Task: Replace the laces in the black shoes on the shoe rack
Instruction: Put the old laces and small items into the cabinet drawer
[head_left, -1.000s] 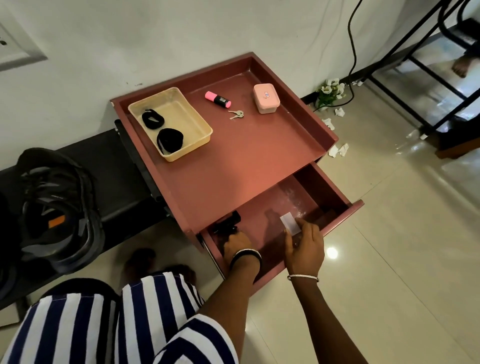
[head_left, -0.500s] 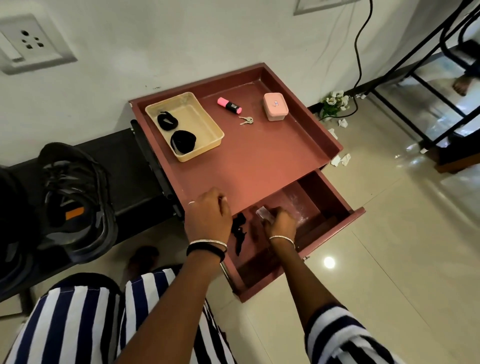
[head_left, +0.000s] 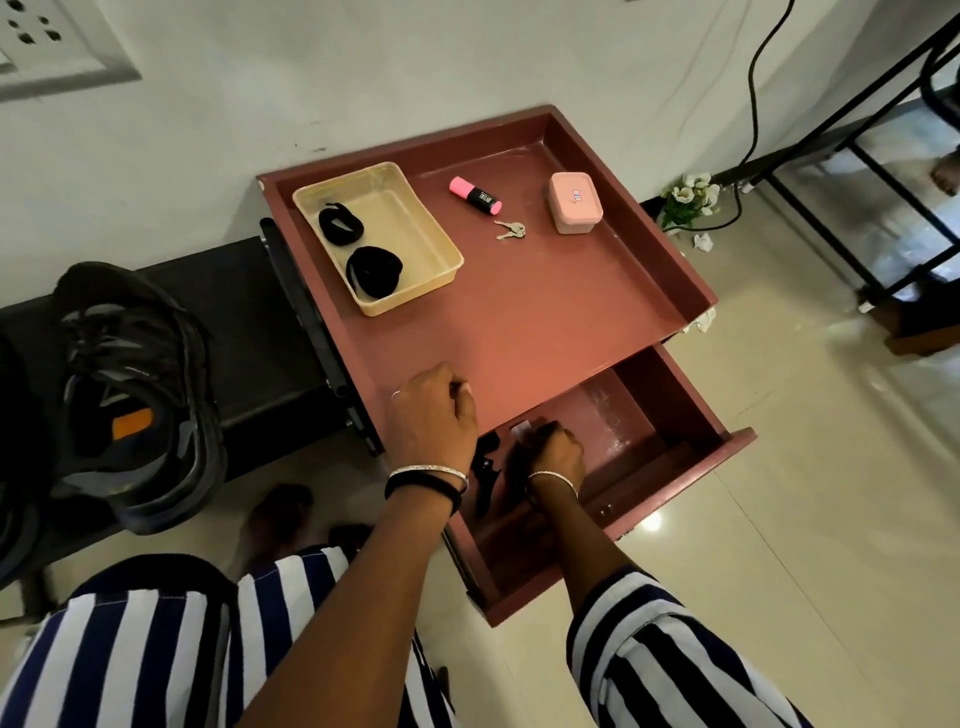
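Left hand (head_left: 434, 415): back up, fingers curled under, whatever it grips is hidden. Its forearm runs in from 7 o'clock. Right hand (head_left: 555, 451): just beside the left at 3 o'clock, fingers curled, tips pinching a small pale translucent packet (head_left: 521, 430). Its forearm comes in from 5 o'clock, with a navy-and-white striped fabric sleeve (head_left: 649, 649) at the elbow.

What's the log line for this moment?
left hand: curled at cabinet top edge, contents unclear | right hand: in open drawer, pinching clear packet | black laces: in tray
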